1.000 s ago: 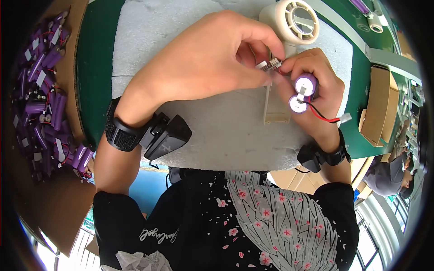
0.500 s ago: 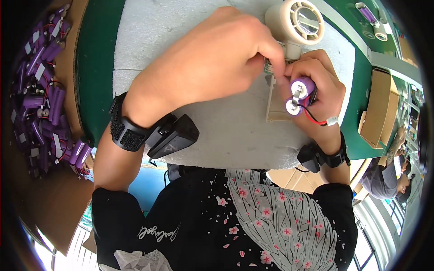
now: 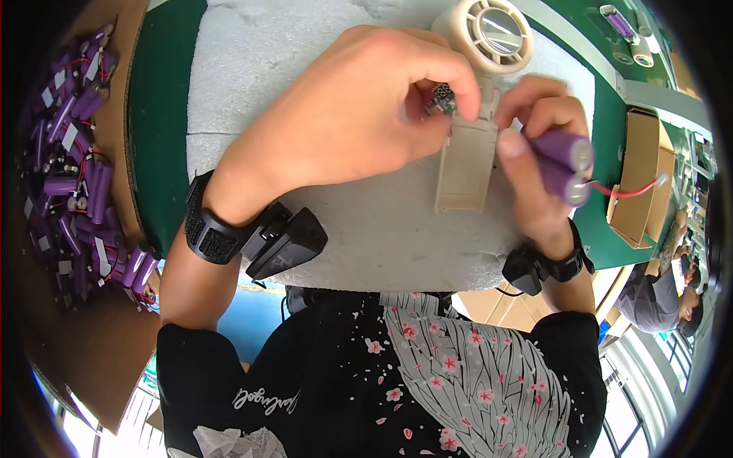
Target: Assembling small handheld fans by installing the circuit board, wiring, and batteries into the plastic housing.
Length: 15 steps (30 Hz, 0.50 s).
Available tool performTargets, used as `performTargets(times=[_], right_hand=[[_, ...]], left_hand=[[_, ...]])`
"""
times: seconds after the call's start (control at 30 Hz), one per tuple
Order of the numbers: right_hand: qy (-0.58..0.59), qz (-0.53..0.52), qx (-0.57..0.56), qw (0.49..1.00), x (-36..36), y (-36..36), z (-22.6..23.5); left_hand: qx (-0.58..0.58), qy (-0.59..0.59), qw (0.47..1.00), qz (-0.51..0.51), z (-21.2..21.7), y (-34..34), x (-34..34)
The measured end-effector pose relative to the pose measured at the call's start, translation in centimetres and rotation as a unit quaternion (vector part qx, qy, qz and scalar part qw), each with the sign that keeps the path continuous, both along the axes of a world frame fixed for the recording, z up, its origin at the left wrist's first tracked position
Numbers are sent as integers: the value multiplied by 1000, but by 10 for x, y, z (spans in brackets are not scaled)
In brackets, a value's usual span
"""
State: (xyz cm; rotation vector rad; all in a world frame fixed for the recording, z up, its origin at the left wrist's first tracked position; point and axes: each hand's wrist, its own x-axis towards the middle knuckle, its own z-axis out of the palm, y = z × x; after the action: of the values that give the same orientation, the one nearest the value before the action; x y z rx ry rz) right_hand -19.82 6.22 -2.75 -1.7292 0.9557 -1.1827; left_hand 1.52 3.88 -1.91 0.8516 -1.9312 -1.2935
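A cream handheld fan lies on the foam pad, its round ringed head [image 3: 458, 27] at the far side and its open handle shell [image 3: 464, 172] pointing toward me. My left hand [image 3: 374, 99] reaches over from the left and pinches a small green circuit board [image 3: 441, 101] just beside the handle's upper part. To the right of the handle, my right hand [image 3: 538, 145] grips a purple two-cell battery pack [image 3: 561, 156], its flat cell ends facing right. From the pack a red wire [image 3: 622, 193] with a pale plug sticks out rightward. The right fingers are slightly blurred.
Many purple battery packs with wires fill a cardboard box [image 3: 126, 114] at the left. White foam [image 3: 252, 46] covers the green table [image 3: 164, 99]. An open small carton [image 3: 645, 179] stands at the right. Other parts lie at the far right, where another person [image 3: 649, 301] sits.
My right hand has turned the battery pack rightward and moved off the handle, which now shows more. The circuit board has become visible in my left hand. The fan has shifted slightly left.
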Motion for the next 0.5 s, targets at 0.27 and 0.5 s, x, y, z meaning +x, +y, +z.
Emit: performTargets(times=[0.27,0.5], right_hand=[[-124,14,58,990,-5,1,8],[-12,-12,24,1000,-2,1,11]], left_hand=[[61,-43,997,6,8,-1,3],[105,-52,993,15,12,-1,2]])
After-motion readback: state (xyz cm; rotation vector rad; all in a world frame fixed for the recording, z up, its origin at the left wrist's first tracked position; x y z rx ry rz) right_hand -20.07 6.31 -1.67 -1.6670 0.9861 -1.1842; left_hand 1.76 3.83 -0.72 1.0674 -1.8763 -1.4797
